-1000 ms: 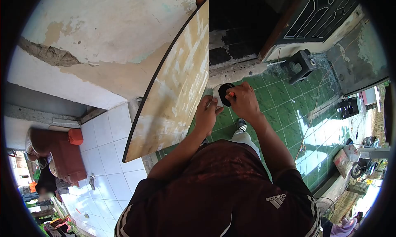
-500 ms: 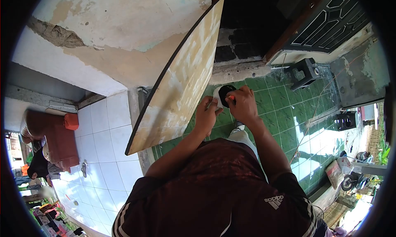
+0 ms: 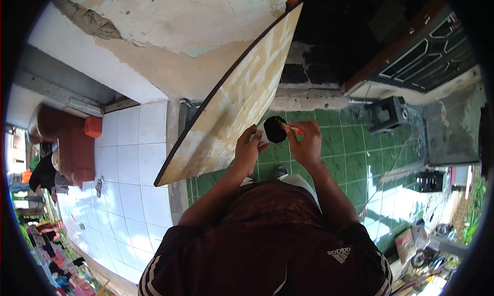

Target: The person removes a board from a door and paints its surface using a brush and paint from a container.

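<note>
Cup (image 3: 263, 137), one: white wall, black interior, held between the two hands above the green floor (image 3: 355, 159). Mouth faces up toward the camera, presumably so the contents stay in and remain easy to reach.

Tool (image 3: 299, 132), one, perhaps a brush: orange-red handle, its near end at the cup's mouth; the working end cannot be made out.

Left hand (image 3: 247, 149): fingers closed on the cup's side, apparently to steady it.

Right hand (image 3: 307, 145): thumb and fingers pinch the handle, a grip that likely gives fine control.

Board (image 3: 224, 116), large: tan, streaked whitish, dark-edged; tilted, just beyond the left hand, seemingly propped near the wall (image 3: 170, 18); its support is hidden.

Outlying: grey stand (image 3: 389, 115) on the green floor, near the doorway; white tiles (image 3: 136, 157) beyond the board.
</note>
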`<state>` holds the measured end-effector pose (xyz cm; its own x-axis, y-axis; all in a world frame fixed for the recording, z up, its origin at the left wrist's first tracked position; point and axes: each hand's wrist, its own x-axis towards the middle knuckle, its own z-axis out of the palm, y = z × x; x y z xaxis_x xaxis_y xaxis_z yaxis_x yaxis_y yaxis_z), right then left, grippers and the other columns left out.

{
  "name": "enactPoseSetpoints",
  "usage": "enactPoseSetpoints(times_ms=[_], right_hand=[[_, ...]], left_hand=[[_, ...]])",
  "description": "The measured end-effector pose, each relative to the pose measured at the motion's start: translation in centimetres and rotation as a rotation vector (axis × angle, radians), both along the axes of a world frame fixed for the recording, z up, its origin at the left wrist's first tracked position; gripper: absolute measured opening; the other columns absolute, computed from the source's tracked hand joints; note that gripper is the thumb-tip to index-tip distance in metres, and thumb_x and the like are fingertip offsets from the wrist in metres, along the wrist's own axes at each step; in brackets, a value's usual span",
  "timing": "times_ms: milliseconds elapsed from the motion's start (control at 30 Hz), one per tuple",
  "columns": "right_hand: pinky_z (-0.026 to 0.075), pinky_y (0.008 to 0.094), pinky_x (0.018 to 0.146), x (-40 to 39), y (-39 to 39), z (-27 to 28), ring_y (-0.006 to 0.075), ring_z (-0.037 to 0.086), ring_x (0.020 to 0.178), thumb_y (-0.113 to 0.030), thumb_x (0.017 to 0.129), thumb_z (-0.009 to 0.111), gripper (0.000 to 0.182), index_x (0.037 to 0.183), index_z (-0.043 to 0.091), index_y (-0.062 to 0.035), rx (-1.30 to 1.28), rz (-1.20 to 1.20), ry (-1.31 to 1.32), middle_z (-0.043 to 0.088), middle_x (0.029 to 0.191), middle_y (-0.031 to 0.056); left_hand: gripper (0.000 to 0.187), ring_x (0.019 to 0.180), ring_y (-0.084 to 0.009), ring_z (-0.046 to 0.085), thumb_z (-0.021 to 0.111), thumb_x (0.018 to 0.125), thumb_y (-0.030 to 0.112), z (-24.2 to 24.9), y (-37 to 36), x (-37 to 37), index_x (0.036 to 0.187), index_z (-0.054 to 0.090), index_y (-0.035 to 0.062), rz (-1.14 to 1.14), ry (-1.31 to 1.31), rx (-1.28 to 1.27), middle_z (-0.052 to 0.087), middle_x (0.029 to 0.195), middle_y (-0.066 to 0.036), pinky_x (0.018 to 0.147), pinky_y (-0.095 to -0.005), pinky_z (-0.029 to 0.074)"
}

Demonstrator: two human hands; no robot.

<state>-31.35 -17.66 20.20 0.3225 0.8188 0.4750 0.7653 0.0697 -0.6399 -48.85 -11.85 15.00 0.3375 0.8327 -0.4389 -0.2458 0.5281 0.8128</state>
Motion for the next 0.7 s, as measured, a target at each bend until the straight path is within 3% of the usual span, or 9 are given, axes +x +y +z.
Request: enactPoseSetpoints(times_ms=[100, 200, 300, 367, 567, 700], right_hand=[[0.049, 0.0337, 0.07, 1.4, -0.5, -0.6, 0.0222, 0.062, 0.079, -0.012, 0.083, 0.077, 0.015, 0.095, 0.073, -0.0036, 0.004, -0.023, 0.181, 0.07, 0.083, 0.0095], [0.048, 0.0304, 0.068, 3.7, -0.3, -2.0, 0.0168, 0.062, 0.078, -0.016, 0.087, 0.076, 0.018, 0.098, 0.073, -0.0025, -0.069, -0.071, 0.454, 0.07, 0.084, 0.0068], [0.046, 0.0281, 0.067, 5.8, 0.0, -3.2, 0.0138, 0.062, 0.077, -0.016, 0.089, 0.075, 0.019, 0.1, 0.072, -0.0014, -0.119, -0.12, 0.833, 0.069, 0.086, 0.0036], [0.045, 0.0266, 0.066, 6.7, 0.0, -4.1, 0.0131, 0.062, 0.076, -0.016, 0.09, 0.073, 0.019, 0.101, 0.071, -0.0009, -0.137, -0.151, 1.17, 0.068, 0.086, 0.0023], [0.044, 0.0242, 0.063, 8.7, 0.8, -6.3, 0.0127, 0.063, 0.078, -0.012, 0.094, 0.067, 0.014, 0.103, 0.064, -0.0021, 0.13, -0.07, 1.785, 0.067, 0.091, 0.0053], [0.048, 0.0243, 0.065, 10.5, 4.0, -7.3, 0.0156, 0.066, 0.079, -0.01, 0.095, 0.065, 0.013, 0.102, 0.062, -0.0004, 0.338, -0.146, 1.835, 0.068, 0.089, 0.0078]], left_hand=[[0.027, 0.086, -0.0152, 0.06, 0.058, 0.1, 0.019, -0.2, 0.2, 1.0, 0.118, 0.056, -0.0015, 0.039, -0.046, -0.008, 0.054, 0.127, -0.01, 0.084, -0.0341, 0.057], [0.02, 0.084, -0.0157, 0.059, 0.058, 0.1, 0.018, -0.3, 0.2, 2.4, 0.111, 0.056, 0.0015, 0.086, -0.072, -0.018, 0.057, 0.106, -0.006, 0.084, -0.0353, 0.056], [0.015, 0.081, -0.017, 0.06, 0.057, 0.1, 0.017, 0.8, 0.3, 3.7, 0.105, 0.055, 0.0033, 0.13, -0.027, -0.055, 0.056, 0.097, -0.005, 0.084, -0.0357, 0.056], [0.013, 0.084, -0.0209, 0.063, 0.054, 0.101, 0.016, 0.4, 0.5, 4.3, 0.105, 0.054, 0.0031, 0.161, -0.025, -0.06, 0.059, 0.101, -0.009, 0.086, -0.0368, 0.057], [0.015, 0.098, -0.0257, 0.066, 0.05, 0.102, 0.013, 0.6, 1.8, 5.7, 0.11, 0.052, 0.0006, 0.193, 0.041, -0.062, 0.061, 0.111, -0.014, 0.093, -0.0393, 0.057], [0.016, 0.103, -0.0285, 0.065, 0.05, 0.102, 0.012, -0.2, 2.8, 4.5, 0.111, 0.051, -0.001, 0.176, 0.031, -0.019, 0.061, 0.113, -0.016, 0.094, -0.0395, 0.057]])
